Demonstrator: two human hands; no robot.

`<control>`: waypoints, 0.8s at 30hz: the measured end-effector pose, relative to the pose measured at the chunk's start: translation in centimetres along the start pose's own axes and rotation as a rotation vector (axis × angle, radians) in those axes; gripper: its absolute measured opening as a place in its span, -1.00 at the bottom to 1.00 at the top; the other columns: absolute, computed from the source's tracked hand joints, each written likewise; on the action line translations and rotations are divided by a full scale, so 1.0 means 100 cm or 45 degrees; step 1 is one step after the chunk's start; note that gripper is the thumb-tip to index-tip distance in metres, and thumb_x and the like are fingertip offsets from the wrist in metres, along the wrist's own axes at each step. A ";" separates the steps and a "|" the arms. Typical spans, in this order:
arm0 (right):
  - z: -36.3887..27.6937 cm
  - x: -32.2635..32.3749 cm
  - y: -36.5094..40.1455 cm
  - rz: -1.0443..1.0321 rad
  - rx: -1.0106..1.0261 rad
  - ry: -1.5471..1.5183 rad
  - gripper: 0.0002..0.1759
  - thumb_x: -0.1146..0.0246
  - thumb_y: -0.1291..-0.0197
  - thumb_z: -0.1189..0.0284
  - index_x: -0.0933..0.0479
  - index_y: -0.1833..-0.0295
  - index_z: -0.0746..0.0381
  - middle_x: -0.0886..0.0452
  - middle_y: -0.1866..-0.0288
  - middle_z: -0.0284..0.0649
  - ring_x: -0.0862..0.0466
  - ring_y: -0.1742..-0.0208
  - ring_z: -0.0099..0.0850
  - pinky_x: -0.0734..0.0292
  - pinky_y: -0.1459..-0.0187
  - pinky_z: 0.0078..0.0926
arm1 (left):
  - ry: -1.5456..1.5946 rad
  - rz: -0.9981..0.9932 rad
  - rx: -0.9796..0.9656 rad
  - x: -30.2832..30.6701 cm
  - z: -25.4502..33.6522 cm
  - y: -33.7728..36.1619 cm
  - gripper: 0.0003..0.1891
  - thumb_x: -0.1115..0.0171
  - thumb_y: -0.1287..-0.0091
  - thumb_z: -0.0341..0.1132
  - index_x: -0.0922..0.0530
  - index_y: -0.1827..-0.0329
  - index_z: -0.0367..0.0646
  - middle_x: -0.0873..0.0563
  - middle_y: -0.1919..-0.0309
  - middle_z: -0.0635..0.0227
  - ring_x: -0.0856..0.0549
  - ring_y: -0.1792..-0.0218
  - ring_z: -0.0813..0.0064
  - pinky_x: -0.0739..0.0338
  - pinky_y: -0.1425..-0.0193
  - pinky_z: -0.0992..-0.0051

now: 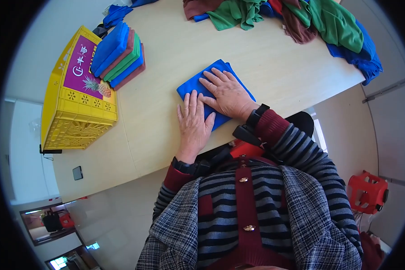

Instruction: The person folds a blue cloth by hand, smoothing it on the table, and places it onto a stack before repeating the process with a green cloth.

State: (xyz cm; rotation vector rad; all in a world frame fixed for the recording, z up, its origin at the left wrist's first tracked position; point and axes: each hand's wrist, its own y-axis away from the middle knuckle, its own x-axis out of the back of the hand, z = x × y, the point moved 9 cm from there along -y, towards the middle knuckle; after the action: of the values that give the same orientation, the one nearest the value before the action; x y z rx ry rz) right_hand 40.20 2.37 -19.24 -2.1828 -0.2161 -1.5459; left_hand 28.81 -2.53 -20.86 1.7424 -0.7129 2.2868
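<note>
A folded blue cloth (192, 85) lies on the table near its front edge. My left hand (193, 123) rests palm down on the cloth's lower left part, fingers stretched out. On its upper middle lies my right hand (229, 94), flat with fingers apart and the thumb close to my left fingertips. Both palms cover much of the cloth. To the left, a stack of folded blue, brown and green cloths (121, 56) leans against a yellow crate.
The yellow crate (78, 108) stands at the table's left side, with a small dark phone-like object (78, 173) below it. Loose green, brown and blue cloths (333, 27) are heaped along the far right of the table (162, 135). A red stool (368, 192) is on the floor at right.
</note>
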 end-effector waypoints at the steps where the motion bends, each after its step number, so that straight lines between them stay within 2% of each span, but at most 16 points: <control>1: 0.001 0.000 0.000 0.005 -0.009 0.016 -0.28 0.07 -0.59 -0.08 -0.34 -0.61 0.18 -0.31 -0.67 -0.08 -0.16 -0.72 -0.12 0.03 -0.69 -0.09 | -0.002 -0.004 -0.005 0.000 0.001 0.000 -0.26 -0.12 -0.56 0.01 -0.23 -0.64 -0.30 -0.21 -0.67 0.06 -0.12 -0.69 0.01 0.03 -0.67 -0.22; 13: 0.027 0.005 0.011 0.007 -0.153 0.066 -0.23 0.02 -0.56 -0.10 -0.29 -0.63 0.20 -0.28 -0.69 -0.12 -0.15 -0.73 -0.13 0.00 -0.68 -0.04 | 0.020 0.045 0.037 0.008 0.001 0.007 -0.30 -0.06 -0.61 0.03 -0.22 -0.66 -0.23 -0.20 -0.68 0.09 -0.13 -0.69 0.00 0.02 -0.68 -0.15; 19: 0.033 0.015 0.017 0.028 -0.228 0.237 -0.25 0.00 -0.55 -0.08 -0.33 -0.60 0.22 -0.32 -0.66 -0.12 -0.18 -0.71 -0.07 -0.02 -0.66 0.02 | 0.202 0.021 0.023 0.016 -0.011 0.004 -0.30 -0.09 -0.60 0.04 -0.26 -0.63 -0.25 -0.25 -0.65 0.05 -0.16 -0.67 -0.01 -0.01 -0.66 -0.18; 21: 0.012 0.026 0.008 0.056 -0.109 0.274 -0.27 -0.02 -0.54 -0.07 -0.37 -0.57 0.22 -0.36 -0.63 -0.11 -0.21 -0.69 -0.05 -0.04 -0.65 0.04 | 0.274 0.018 0.015 0.015 -0.012 -0.001 -0.30 -0.11 -0.58 0.05 -0.28 -0.61 -0.25 -0.26 -0.64 0.04 -0.17 -0.66 -0.02 -0.01 -0.65 -0.20; 24: -0.004 0.012 -0.007 0.069 -0.032 0.191 -0.29 -0.03 -0.53 -0.06 -0.41 -0.54 0.21 -0.40 -0.60 -0.10 -0.24 -0.67 -0.05 -0.06 -0.64 0.05 | 0.115 0.154 -0.003 0.020 -0.013 -0.012 -0.31 -0.09 -0.60 0.04 -0.28 -0.61 -0.25 -0.26 -0.64 0.04 -0.17 -0.66 0.00 -0.02 -0.65 -0.19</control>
State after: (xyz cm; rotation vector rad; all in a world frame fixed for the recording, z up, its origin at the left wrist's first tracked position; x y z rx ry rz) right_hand 39.97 2.65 -17.86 -2.0623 -0.0894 -1.6809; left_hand 27.57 -1.16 -18.95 1.6242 -0.8240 2.4247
